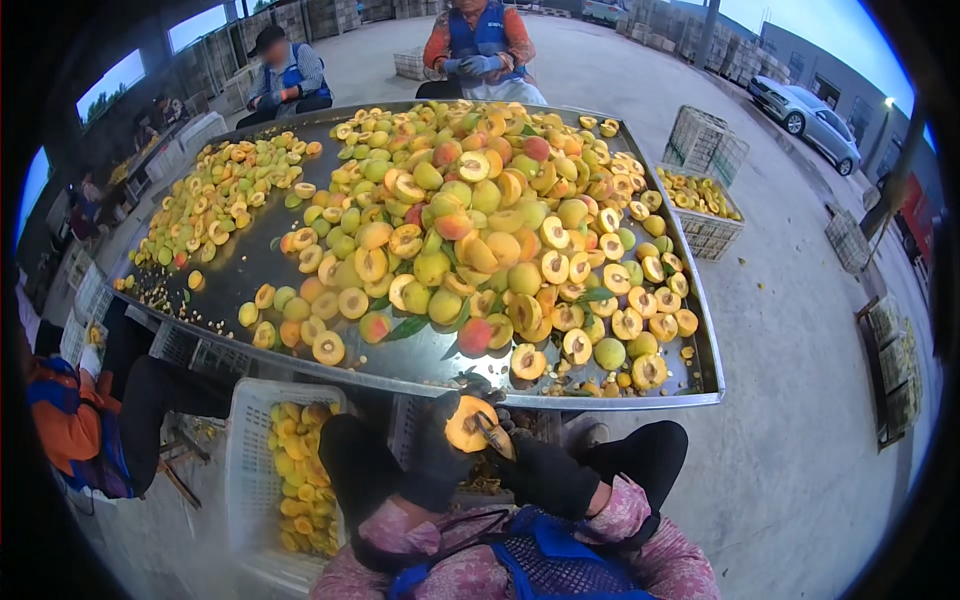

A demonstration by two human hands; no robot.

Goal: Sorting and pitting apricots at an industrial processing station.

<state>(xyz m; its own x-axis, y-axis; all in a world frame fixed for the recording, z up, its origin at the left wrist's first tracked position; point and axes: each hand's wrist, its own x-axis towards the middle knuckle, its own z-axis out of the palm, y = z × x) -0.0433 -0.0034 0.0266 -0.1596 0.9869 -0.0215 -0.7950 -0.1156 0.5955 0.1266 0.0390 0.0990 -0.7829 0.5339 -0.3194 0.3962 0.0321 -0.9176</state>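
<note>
In my left hand [436,454], gloved in black, is a yellow peach half [463,421] with its cut face turned up. My right hand [546,471], also in a black glove, grips a small pitting tool [502,445] with a curved metal end. That metal end touches the middle of the cut face. Both hands are above my lap, just off the near rim of a metal table [540,399]. Whole and halved peaches [465,217] are heaped on the table. Left of my knees, a white plastic crate [251,457] holds peach pieces [307,480].
A seated co-worker [82,427] is close on my left. Two more people, one [289,79] at the far left and one [480,52] straight across, sit beyond the table. Crates, including one filled with peach halves [697,195], stand on the right. A car [806,120] is parked farther off.
</note>
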